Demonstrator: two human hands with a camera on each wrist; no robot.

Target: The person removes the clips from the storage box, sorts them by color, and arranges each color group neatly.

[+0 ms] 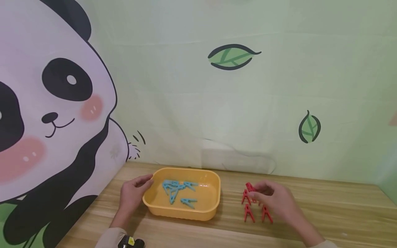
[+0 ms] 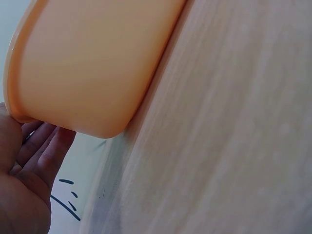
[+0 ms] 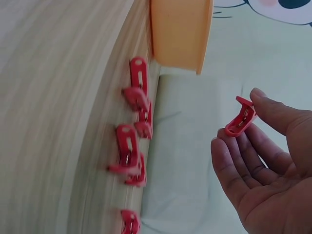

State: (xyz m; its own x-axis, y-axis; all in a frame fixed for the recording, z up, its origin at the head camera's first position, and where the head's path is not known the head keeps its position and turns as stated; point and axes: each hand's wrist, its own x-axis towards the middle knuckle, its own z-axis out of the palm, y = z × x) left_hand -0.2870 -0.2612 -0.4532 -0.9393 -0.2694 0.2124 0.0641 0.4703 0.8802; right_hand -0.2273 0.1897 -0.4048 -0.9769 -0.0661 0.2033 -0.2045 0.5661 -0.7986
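My left hand (image 1: 132, 193) holds the left side of a shallow yellow plastic basin (image 1: 183, 215), thumb and fingers at its rim and outer wall. Inside the basin lie several light-blue clothespins (image 1: 188, 202), most of them bunched toward the back left. To the right of it, my right hand (image 1: 276, 199) pinches a red clothespin (image 3: 242, 118) between thumb and fingertips, raised above the table in the right wrist view. Several more red clothespins (image 1: 248, 213) sit on the table just under and beside that hand, one (image 1: 266, 214) of them close below the palm.
The wood-grain table (image 1: 341, 210) runs back to a pale green cloth backdrop (image 1: 173, 103) with a panda and leaves printed on it. A black device with a yellow label (image 1: 131, 241) is on the left wrist.
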